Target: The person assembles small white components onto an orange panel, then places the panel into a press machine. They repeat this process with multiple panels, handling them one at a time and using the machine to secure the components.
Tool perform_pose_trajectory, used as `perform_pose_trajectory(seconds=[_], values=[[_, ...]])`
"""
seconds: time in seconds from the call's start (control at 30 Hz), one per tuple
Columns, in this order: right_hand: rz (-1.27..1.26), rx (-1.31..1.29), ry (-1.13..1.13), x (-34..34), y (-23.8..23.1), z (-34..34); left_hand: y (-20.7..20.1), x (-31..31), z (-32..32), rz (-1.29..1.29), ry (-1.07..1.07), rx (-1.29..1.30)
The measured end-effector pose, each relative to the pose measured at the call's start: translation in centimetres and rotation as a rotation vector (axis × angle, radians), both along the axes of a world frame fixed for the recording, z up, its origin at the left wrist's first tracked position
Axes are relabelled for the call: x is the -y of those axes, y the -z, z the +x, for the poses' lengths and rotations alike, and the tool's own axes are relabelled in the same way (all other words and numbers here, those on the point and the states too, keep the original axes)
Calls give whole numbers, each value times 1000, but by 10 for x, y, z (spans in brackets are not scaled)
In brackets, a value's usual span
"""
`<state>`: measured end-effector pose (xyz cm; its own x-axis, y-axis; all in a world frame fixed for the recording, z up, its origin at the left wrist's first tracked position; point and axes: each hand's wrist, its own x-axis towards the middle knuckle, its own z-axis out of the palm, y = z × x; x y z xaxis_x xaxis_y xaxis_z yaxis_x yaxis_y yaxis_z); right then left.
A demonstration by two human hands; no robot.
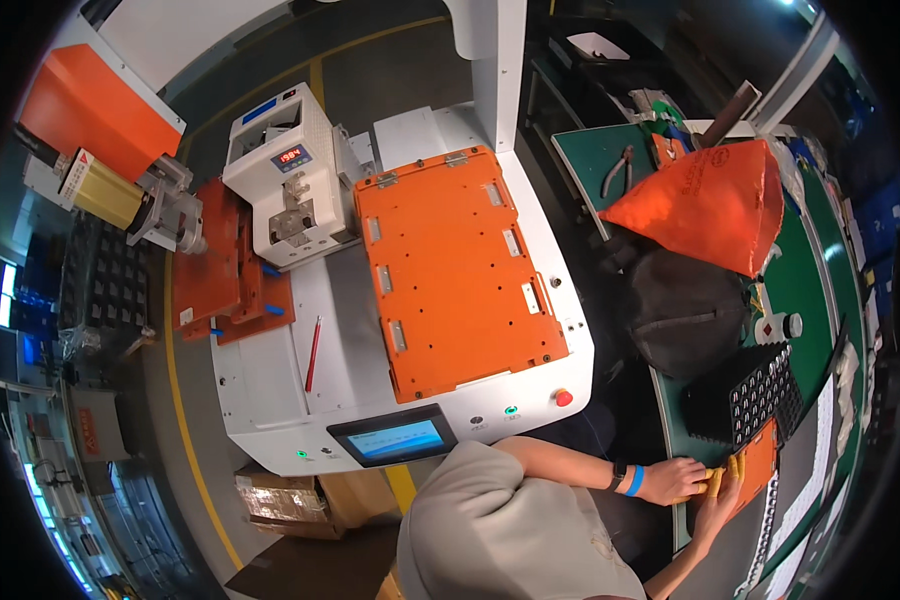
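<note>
Both hands meet at the right, beside an orange plate (pixel 756 468) on the green bench. My left hand (pixel 670 482), with a dark watch and blue band on its wrist, has its fingers curled in toward the other hand. Close against it is my right hand (pixel 718 494), its fingers bent and partly over the orange plate. Yellow covers show on the fingertips. Whatever lies between the fingers is too small to make out. Just beyond the hands stands a black tray (pixel 760 398) with rows of small light parts.
A white machine bears a large orange fixture plate (pixel 460 270), a white feeder unit (pixel 285 180), a red pen (pixel 314 355), a touchscreen (pixel 395 437) and a red button (pixel 563 398). On the bench are a red bag (pixel 710 205), pliers (pixel 618 170), a black bag (pixel 685 312) and a white bottle (pixel 776 328).
</note>
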<state>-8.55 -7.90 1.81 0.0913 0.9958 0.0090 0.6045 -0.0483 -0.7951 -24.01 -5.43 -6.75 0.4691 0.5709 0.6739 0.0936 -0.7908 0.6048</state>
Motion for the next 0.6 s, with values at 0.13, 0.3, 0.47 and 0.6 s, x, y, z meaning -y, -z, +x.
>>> perform_pose_trajectory(seconds=[0.13, 0.3, 0.47, 0.6], values=[[-61, 252, 3, 5, -20, -13, 3, 0, 4, 24, 12, 27], [-100, 115, -57, -4, -7, 13, 5, -3, 3, 33, 1, 9], [-127, -39, -29, -10, -7, 14, 4, -1, 2, 36, 14, 2], [-113, 68, -64, -20, 12, 31, 8, -1, 7, 42, 5, -28]])
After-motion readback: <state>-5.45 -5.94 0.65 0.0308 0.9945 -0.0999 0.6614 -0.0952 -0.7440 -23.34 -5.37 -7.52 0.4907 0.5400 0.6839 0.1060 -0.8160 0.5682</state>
